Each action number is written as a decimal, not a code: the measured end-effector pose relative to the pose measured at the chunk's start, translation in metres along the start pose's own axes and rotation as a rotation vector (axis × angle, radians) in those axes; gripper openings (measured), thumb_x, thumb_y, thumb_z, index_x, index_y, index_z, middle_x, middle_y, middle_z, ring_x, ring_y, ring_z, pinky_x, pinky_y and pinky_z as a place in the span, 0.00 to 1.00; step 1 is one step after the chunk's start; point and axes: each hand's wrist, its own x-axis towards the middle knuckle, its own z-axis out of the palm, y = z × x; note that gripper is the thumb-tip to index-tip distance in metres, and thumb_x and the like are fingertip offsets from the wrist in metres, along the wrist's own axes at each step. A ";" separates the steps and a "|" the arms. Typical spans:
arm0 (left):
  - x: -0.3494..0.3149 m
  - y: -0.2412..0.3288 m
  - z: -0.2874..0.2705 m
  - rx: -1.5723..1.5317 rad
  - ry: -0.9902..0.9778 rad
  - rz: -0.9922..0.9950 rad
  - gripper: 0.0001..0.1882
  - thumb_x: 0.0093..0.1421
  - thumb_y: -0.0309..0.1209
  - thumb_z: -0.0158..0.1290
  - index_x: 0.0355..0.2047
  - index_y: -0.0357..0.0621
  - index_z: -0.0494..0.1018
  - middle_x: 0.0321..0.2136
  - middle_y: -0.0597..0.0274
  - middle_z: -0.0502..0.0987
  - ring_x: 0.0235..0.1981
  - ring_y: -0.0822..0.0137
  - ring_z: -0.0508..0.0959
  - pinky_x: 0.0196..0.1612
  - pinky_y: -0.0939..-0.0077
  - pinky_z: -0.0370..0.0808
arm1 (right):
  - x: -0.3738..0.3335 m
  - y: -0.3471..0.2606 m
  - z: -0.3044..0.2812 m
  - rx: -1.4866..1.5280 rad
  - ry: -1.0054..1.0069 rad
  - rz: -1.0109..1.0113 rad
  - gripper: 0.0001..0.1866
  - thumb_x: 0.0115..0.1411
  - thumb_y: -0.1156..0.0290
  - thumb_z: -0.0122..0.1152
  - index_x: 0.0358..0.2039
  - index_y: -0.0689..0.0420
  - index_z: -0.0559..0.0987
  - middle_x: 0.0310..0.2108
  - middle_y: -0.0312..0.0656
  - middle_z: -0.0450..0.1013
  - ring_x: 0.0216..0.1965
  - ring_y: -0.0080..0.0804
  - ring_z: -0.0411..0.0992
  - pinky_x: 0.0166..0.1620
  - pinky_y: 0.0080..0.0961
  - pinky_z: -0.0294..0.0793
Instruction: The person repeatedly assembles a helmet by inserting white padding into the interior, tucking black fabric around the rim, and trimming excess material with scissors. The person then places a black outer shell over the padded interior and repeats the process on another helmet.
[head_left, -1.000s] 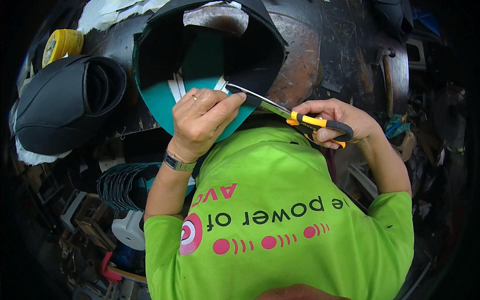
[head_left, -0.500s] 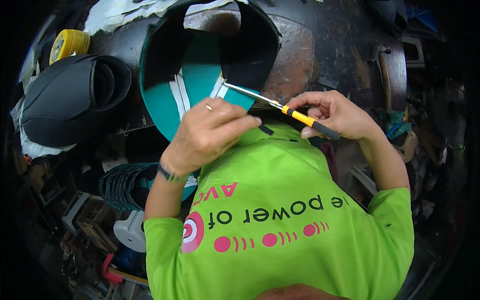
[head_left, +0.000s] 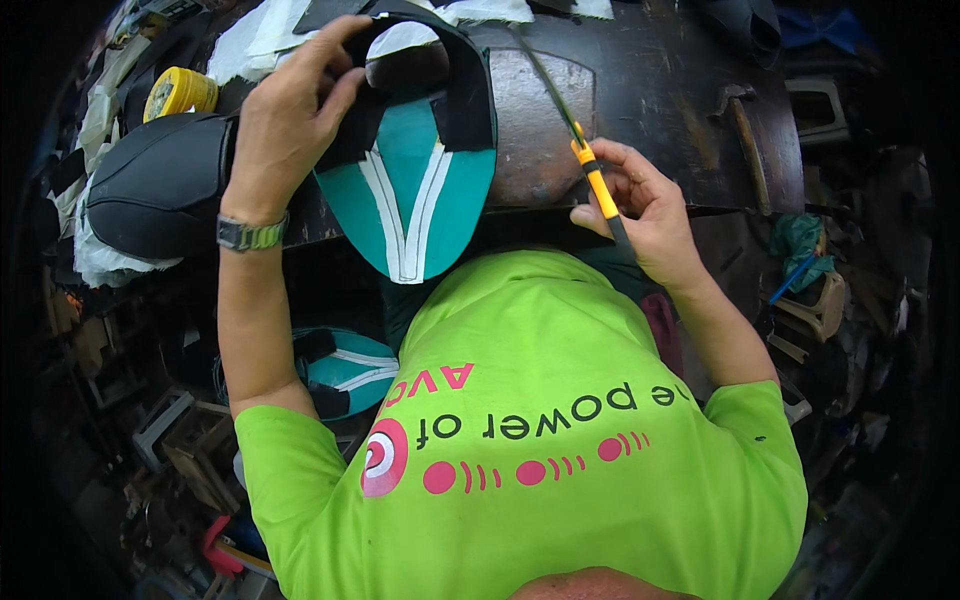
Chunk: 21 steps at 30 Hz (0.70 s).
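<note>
A teal-and-black piece that looks like a shoe upper (head_left: 455, 210) lies at the bench's near edge. Its lower part hangs over, and two white tape strips form a V on it. My left hand (head_left: 280, 125) is at the upper left rim, thumb and fingers bent around the black edge; part of the grip is hidden. To the right, my right hand (head_left: 645, 205) pinches a yellow-and-black-handled tool (head_left: 598, 190) with a long, thin metal shaft. Its shaft points up and away over the bench, apart from the piece. A black padded, seamed piece (head_left: 155, 185) sits left of my left wrist.
The dark bench (head_left: 690, 110) carries a yellow round tub (head_left: 180, 95) and white cloth scraps (head_left: 270, 35). Below the bench at left are similar teal pieces (head_left: 350, 372). A beige plastic stool (head_left: 815, 305) and green bag (head_left: 795, 245) stand low at right.
My left hand has moved up from the front of the teal piece to its far left rim. The piece has straightened, and the tool's tip has lifted off the white strip and swung upward.
</note>
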 end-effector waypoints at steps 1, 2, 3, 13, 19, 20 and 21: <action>0.005 0.006 0.005 0.068 -0.045 -0.051 0.21 0.64 0.30 0.60 0.58 0.56 0.76 0.41 0.56 0.84 0.35 0.57 0.85 0.38 0.64 0.81 | -0.001 0.000 0.003 -0.029 0.048 -0.027 0.34 0.56 0.71 0.78 0.61 0.60 0.72 0.28 0.29 0.71 0.29 0.11 0.65 0.33 0.13 0.66; 0.007 0.015 0.007 0.100 -0.043 -0.038 0.18 0.66 0.28 0.56 0.55 0.55 0.77 0.38 0.51 0.84 0.35 0.52 0.85 0.38 0.64 0.81 | 0.000 0.001 0.007 -0.026 0.075 -0.058 0.34 0.56 0.71 0.78 0.61 0.60 0.72 0.28 0.30 0.72 0.29 0.12 0.66 0.34 0.13 0.67; 0.007 0.027 0.006 0.068 -0.106 -0.130 0.17 0.65 0.27 0.56 0.54 0.53 0.78 0.39 0.51 0.84 0.35 0.52 0.84 0.39 0.64 0.81 | 0.000 0.002 0.010 -0.021 0.119 -0.079 0.34 0.57 0.70 0.78 0.61 0.60 0.71 0.28 0.31 0.73 0.29 0.12 0.67 0.35 0.14 0.68; 0.063 0.032 0.019 0.327 -0.094 0.576 0.25 0.54 0.26 0.66 0.54 0.51 0.77 0.52 0.61 0.77 0.57 0.57 0.75 0.66 0.61 0.67 | 0.028 -0.004 0.048 0.056 0.078 -0.036 0.32 0.60 0.73 0.73 0.62 0.57 0.68 0.37 0.38 0.80 0.40 0.19 0.75 0.46 0.18 0.73; 0.076 0.007 0.026 0.337 -0.313 0.369 0.15 0.59 0.29 0.62 0.47 0.46 0.79 0.41 0.57 0.82 0.41 0.53 0.83 0.44 0.62 0.79 | 0.033 -0.002 0.040 0.004 0.098 -0.111 0.29 0.60 0.77 0.70 0.60 0.58 0.70 0.32 0.37 0.79 0.35 0.16 0.74 0.40 0.16 0.72; 0.072 0.010 0.021 0.257 -0.277 0.369 0.15 0.58 0.29 0.62 0.46 0.44 0.80 0.39 0.53 0.82 0.39 0.49 0.83 0.44 0.60 0.79 | 0.037 -0.002 0.032 -0.003 0.119 -0.147 0.27 0.60 0.78 0.69 0.59 0.58 0.70 0.30 0.37 0.79 0.32 0.16 0.73 0.37 0.16 0.71; 0.068 0.015 0.018 0.276 -0.365 0.301 0.15 0.58 0.29 0.62 0.47 0.45 0.79 0.40 0.53 0.82 0.40 0.49 0.83 0.45 0.60 0.79 | 0.041 -0.001 0.026 -0.023 0.144 -0.134 0.26 0.60 0.80 0.68 0.58 0.58 0.71 0.27 0.38 0.79 0.29 0.16 0.72 0.33 0.16 0.70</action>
